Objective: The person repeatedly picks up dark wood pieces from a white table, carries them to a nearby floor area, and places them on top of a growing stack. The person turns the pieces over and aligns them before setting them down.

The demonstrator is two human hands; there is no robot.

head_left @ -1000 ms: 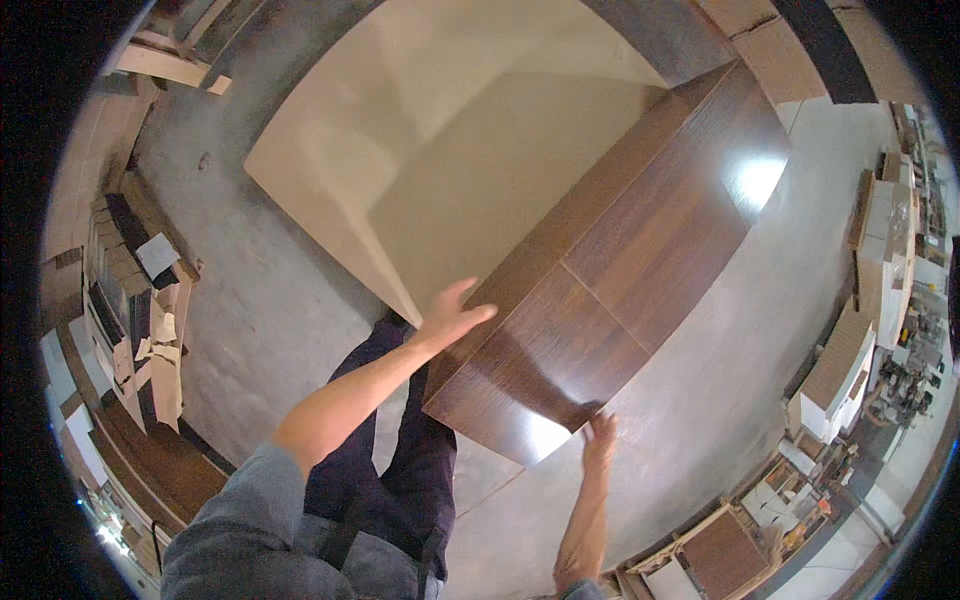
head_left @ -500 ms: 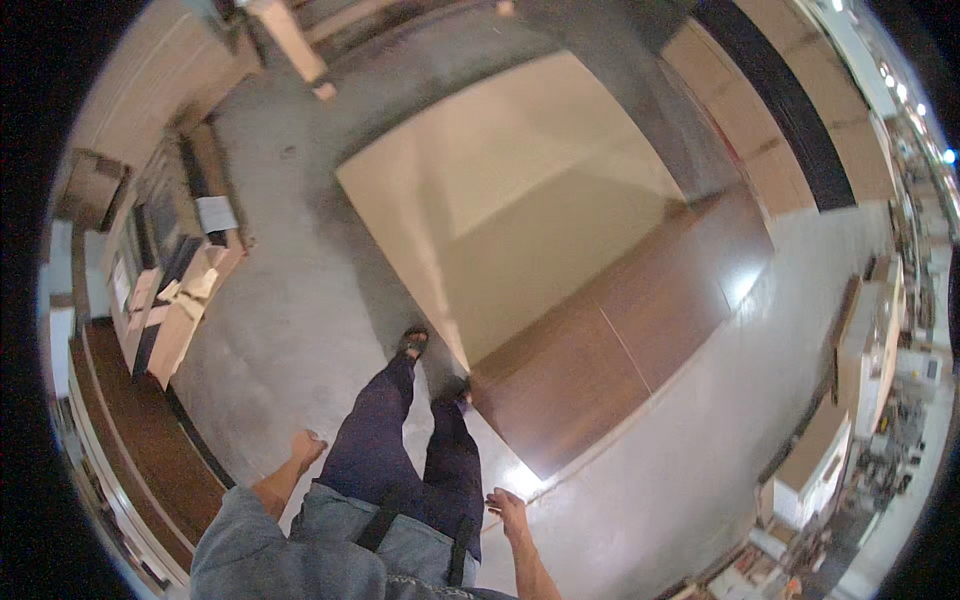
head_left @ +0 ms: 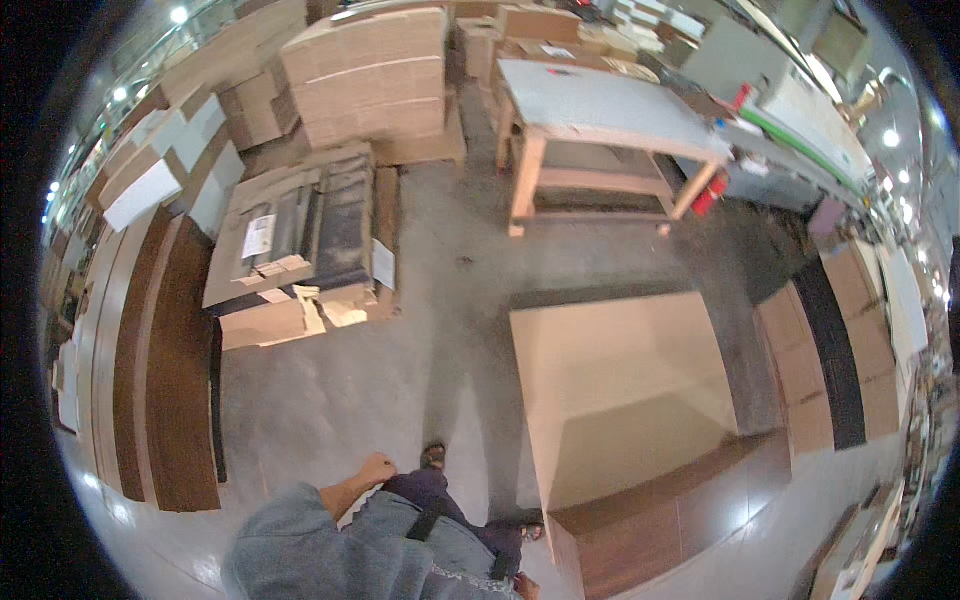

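Note:
My left hand [head_left: 376,469] hangs by my thigh with its fingers curled in, and nothing shows in it. My right hand [head_left: 526,586] shows only in small part at the lower edge, beside my hip; its fingers are hidden. Neither hand touches anything that I can see. To the right of my legs lies a large box-like piece [head_left: 625,375] with a flat beige top and a glossy dark brown wood-look side [head_left: 660,520]. It is the thing nearest to my right hand.
Ahead on the left is a low stack of boards and cardboard [head_left: 290,235]. Long brown panels [head_left: 180,370] stand along the left. A wooden workbench [head_left: 620,110] with a grey top stands farther ahead, near stacked cartons [head_left: 370,85]. More cartons [head_left: 800,350] are on the right.
My view has turned left and lifted, so the workbench and cartons now show ahead. The beige-topped piece has shifted right in view. My right hand has sunk to the lower edge.

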